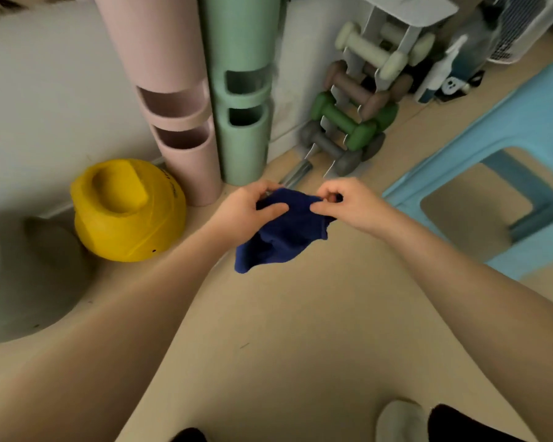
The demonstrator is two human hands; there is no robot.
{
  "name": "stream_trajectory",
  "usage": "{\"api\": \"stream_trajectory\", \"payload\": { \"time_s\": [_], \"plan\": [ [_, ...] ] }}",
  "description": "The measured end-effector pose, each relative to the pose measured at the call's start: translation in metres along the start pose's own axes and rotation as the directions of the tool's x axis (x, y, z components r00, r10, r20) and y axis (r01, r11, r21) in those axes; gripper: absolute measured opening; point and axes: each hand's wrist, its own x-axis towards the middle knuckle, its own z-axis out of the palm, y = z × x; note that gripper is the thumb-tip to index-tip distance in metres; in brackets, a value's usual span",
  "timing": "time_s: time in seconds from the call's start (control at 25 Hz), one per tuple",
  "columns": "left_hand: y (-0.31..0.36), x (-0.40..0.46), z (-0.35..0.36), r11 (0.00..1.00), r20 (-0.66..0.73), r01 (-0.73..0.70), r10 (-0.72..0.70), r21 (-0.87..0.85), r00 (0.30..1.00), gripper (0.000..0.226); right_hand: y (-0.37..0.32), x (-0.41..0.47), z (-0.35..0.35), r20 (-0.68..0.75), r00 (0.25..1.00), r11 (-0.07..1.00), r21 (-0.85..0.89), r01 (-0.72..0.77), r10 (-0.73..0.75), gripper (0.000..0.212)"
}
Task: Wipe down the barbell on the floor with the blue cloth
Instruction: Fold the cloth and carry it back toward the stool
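Above floor | blue cloth (283,232) crumpled, dark | left hand (248,212), right hand (348,204) fingers pinching it

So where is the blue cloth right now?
In the head view, the blue cloth hangs mid-frame above the floor, held by left hand and right hand, before the dumbbell rack.

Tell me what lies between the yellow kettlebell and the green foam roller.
In the head view, the pink foam roller stands between the yellow kettlebell and the green foam roller, leaning against the wall, right beside the green one.
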Motion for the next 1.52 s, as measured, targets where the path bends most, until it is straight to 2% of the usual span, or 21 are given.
{"api": "stream_trajectory", "payload": {
  "time_s": [0.08, 0.12, 0.2, 0.28, 0.32, 0.4, 0.44, 0.52, 0.6, 0.68, 0.76, 0.84, 0.92, 1.0, 1.08, 1.12, 1.2, 1.28, 1.32, 1.4, 1.52],
  "plan": [
    [0.013, 0.007, 0.014, 0.991, 0.042, 0.016, -0.022, 0.129, 0.999, 0.029, 0.015, -0.006, -0.01, -0.124, 0.992, 0.998, 0.044, 0.036, -0.03, 0.009],
    [0.019, 0.012, 0.021, 0.989, 0.069, 0.031, -0.041, 0.143, 0.997, 0.026, 0.018, -0.01, -0.012, -0.153, 0.988, 0.982, 0.186, 0.029, 0.0, 0.007],
    [0.028, 0.019, 0.038, 0.985, 0.139, 0.083, -0.105, 0.153, 0.985, 0.02, 0.023, -0.018, -0.013, -0.131, 0.988, 0.849, 0.528, -0.005, 0.087, 0.018],
    [0.028, 0.019, 0.056, 0.971, 0.245, 0.113, -0.165, 0.213, 0.956, 0.025, 0.027, -0.024, -0.018, -0.142, 0.973, 0.746, 0.665, -0.044, 0.184, 0.027],
    [0.027, 0.017, 0.064, 0.974, 0.294, 0.129, -0.181, 0.188, 0.938, 0.026, 0.028, -0.027, -0.022, -0.153, 0.964, 0.743, 0.666, -0.061, 0.217, 0.026],
    [0.031, 0.01, 0.082, 0.984, 0.371, 0.17, -0.14, -0.051, 0.918, 0.019, 0.03, -0.036, -0.033, -0.109, 0.975, 0.79, 0.607, -0.09, 0.195, 0.024],
    [0.037, 0.009, 0.088, 0.956, 0.378, 0.197, -0.103, -0.219, 0.92, 0.015, 0.032, -0.041, -0.037, -0.049, 0.989, 0.818, 0.568, -0.089, 0.142, 0.024],
    [0.052, 0.011, 0.093, 0.811, 0.366, 0.259, -0.06, -0.525, 0.929, 0.014, 0.038, -0.047, -0.041, 0.071, 0.997, 0.889, 0.453, -0.068, 0.04, 0.02],
    [0.063, 0.015, 0.093, 0.761, 0.348, 0.272, -0.065, -0.588, 0.935, 0.011, 0.042, -0.047, -0.043, 0.098, 0.995, 0.945, 0.327, -0.024, -0.009, 0.01],
    [0.071, 0.016, 0.091, 0.89, 0.334, 0.228, -0.092, -0.395, 0.938, 0.005, 0.045, -0.045, -0.049, 0.051, 0.998, 0.987, 0.16, 0.02, -0.028, 0.008],
    [0.076, 0.02, 0.087, 0.978, 0.282, 0.111, -0.059, -0.174, 0.958, 0.011, 0.054, -0.043, -0.057, 0.098, 0.994, 0.998, -0.031, 0.052, -0.049, 0.019],
    [0.079, 0.027, 0.08, 0.984, 0.215, 0.028, 0.01, -0.175, 0.977, 0.024, 0.075, -0.043, -0.063, 0.253, 0.967, 0.982, -0.187, 0.011, 0.038, 0.029],
    [0.079, 0.036, 0.075, 0.984, 0.159, -0.016, 0.045, -0.179, 0.986, 0.028, 0.098, -0.045, -0.059, 0.371, 0.918, 0.97, -0.239, -0.052, 0.141, 0.026],
    [0.076, 0.041, 0.074, 0.996, 0.092, -0.071, 0.077, -0.058, 0.993, 0.03, 0.11, -0.038, -0.056, 0.298, 0.945, 0.988, -0.12, -0.101, 0.133, 0.024],
    [0.067, 0.049, 0.075, 0.993, 0.009, -0.102, 0.101, 0.058, 0.995, 0.026, 0.111, -0.016, -0.059, 0.125, 0.98, 0.988, 0.007, -0.155, 0.153, 0.026],
    [0.063, 0.053, 0.074, 0.99, 0.009, -0.107, 0.106, 0.097, 0.994, 0.022, 0.109, -0.004, -0.062, 0.039, 0.98, 0.981, -0.009, -0.195, 0.195, 0.031],
    [0.058, 0.062, 0.068, 0.981, 0.102, -0.124, 0.11, 0.152, 0.989, 0.02, 0.108, 0.019, -0.062, -0.053, 0.959, 0.934, -0.218, -0.284, 0.279, 0.041],
    [0.059, 0.068, 0.06, 0.972, 0.185, -0.184, 0.155, 0.149, 0.97, 0.027, 0.108, 0.032, -0.058, 0.012, 0.925, 0.861, -0.371, -0.348, 0.38, 0.044],
    [0.062, 0.072, 0.058, 0.959, 0.208, -0.231, 0.196, 0.163, 0.958, 0.028, 0.11, 0.034, -0.056, 0.057, 0.905, 0.866, -0.323, -0.383, 0.422, 0.041],
    [0.077, 0.072, 0.056, 0.905, 0.278, -0.299, 0.216, 0.303, 0.936, 0.021, 0.102, 0.026, -0.066, 0.125, 0.847, 0.856, -0.066, -0.512, 0.517, 0.031],
    [0.126, 0.063, 0.056, 0.863, 0.249, -0.119, -0.008, 0.49, 0.969, 0.024, 0.062, 0.002, -0.105, 0.2, 0.732, 0.666, 0.311, -0.678, 0.651, 0.033]
  ]
}}
